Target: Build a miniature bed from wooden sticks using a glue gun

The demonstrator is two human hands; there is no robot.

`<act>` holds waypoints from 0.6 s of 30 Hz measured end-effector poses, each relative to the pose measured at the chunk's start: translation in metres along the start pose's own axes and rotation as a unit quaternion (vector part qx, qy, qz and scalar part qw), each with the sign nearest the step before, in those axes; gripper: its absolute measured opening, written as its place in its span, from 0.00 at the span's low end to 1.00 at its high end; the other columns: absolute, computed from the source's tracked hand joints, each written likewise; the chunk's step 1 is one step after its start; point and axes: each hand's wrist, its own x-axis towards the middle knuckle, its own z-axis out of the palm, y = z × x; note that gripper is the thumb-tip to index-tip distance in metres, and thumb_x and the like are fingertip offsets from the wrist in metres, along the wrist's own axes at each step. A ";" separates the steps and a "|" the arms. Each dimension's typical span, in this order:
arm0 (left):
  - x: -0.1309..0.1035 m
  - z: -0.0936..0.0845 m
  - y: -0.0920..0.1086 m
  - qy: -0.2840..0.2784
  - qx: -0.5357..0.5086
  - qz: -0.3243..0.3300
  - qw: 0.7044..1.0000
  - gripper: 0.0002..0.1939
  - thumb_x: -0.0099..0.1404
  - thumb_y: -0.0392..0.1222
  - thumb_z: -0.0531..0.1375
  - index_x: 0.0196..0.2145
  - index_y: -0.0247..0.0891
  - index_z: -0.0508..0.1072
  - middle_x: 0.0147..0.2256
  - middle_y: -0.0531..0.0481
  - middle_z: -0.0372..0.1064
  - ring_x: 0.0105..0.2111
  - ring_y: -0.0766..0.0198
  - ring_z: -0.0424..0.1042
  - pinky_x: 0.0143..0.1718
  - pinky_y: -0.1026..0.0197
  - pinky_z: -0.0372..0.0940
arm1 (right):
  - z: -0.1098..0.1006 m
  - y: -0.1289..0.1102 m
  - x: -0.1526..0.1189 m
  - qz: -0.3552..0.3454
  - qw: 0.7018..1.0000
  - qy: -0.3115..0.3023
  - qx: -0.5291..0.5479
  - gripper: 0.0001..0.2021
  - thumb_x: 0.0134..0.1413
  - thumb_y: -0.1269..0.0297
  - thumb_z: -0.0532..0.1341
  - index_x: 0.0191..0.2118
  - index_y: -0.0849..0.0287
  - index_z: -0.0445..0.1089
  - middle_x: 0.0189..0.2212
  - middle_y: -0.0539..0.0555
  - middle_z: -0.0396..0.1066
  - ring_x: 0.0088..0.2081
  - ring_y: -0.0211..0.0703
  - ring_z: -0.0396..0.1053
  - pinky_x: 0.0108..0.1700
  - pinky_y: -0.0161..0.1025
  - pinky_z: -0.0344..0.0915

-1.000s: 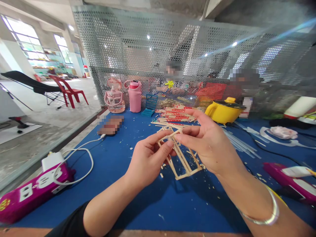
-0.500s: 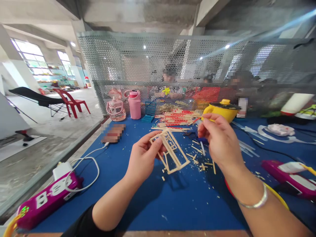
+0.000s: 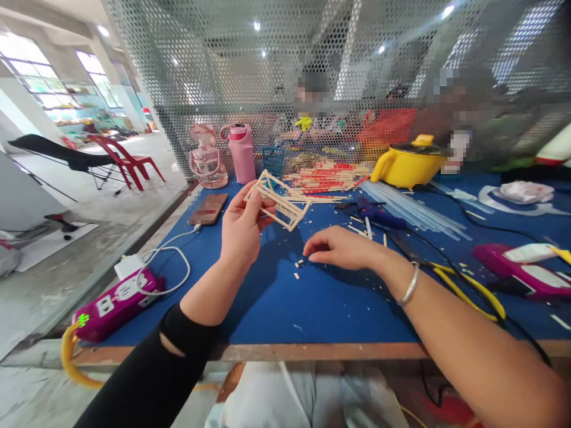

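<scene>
My left hand (image 3: 244, 223) holds a small wooden stick frame (image 3: 285, 205) by its left end, raised above the blue table. The frame is tilted, and its crosspieces show along one side. Low over the tabletop, my right hand (image 3: 336, 246) has its fingers bent and pointing left, beside small wood scraps (image 3: 298, 267). Nothing shows between those fingers. Behind the hands lies a pile of thin sticks with red marks (image 3: 328, 178). A dark blue glue gun (image 3: 379, 214) rests to the right of the pile, near clear glue sticks (image 3: 414, 211).
Yellow-handled pliers (image 3: 468, 291) lie under my right forearm. A yellow pot (image 3: 413, 163), pink bottle (image 3: 241, 153), clear bottle (image 3: 209, 160), phone (image 3: 209, 209) and purple power strip (image 3: 118, 303) stand around the blue table (image 3: 276, 321). People sit behind the mesh screen (image 3: 267, 71).
My right hand has come down and left to the tabletop. My left hand has turned and tilted the wooden frame. The view has tipped downward, showing the table's front edge.
</scene>
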 end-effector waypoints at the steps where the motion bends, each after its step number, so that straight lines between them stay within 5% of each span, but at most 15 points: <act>1: 0.000 0.000 -0.001 -0.001 0.001 0.000 1.000 0.16 0.57 0.46 0.64 0.43 0.40 0.72 0.26 0.55 0.71 0.24 0.72 0.70 0.26 0.70 0.66 | 0.003 -0.003 0.002 -0.015 1.000 -0.006 -0.006 0.13 0.51 0.61 0.59 0.40 0.59 0.76 0.29 0.52 0.75 0.29 0.39 0.68 0.32 0.34 0.60; 12: -0.009 0.008 0.002 0.004 0.014 -0.039 0.999 0.23 0.56 0.46 0.64 0.48 0.37 0.70 0.27 0.53 0.73 0.25 0.71 0.71 0.26 0.70 0.66 | 0.019 -0.011 0.006 -0.009 0.997 0.023 -0.073 0.08 0.50 0.66 0.59 0.30 0.58 0.77 0.29 0.55 0.77 0.31 0.42 0.72 0.36 0.35 0.62; 16: -0.014 0.010 0.003 -0.011 0.026 -0.053 0.998 0.23 0.57 0.45 0.63 0.49 0.35 0.70 0.26 0.52 0.73 0.24 0.71 0.71 0.26 0.69 0.66 | 0.005 -0.011 -0.007 0.005 0.996 0.036 -0.086 0.07 0.51 0.68 0.58 0.27 0.59 0.73 0.25 0.54 0.75 0.27 0.41 0.71 0.30 0.35 0.61; 18: -0.016 0.011 0.003 -0.015 0.038 -0.054 0.998 0.23 0.57 0.46 0.63 0.49 0.35 0.70 0.26 0.52 0.73 0.24 0.70 0.70 0.26 0.68 0.66 | -0.011 -0.007 -0.019 0.030 0.999 0.015 0.000 0.06 0.53 0.67 0.57 0.28 0.58 0.69 0.23 0.52 0.74 0.25 0.39 0.70 0.26 0.34 0.61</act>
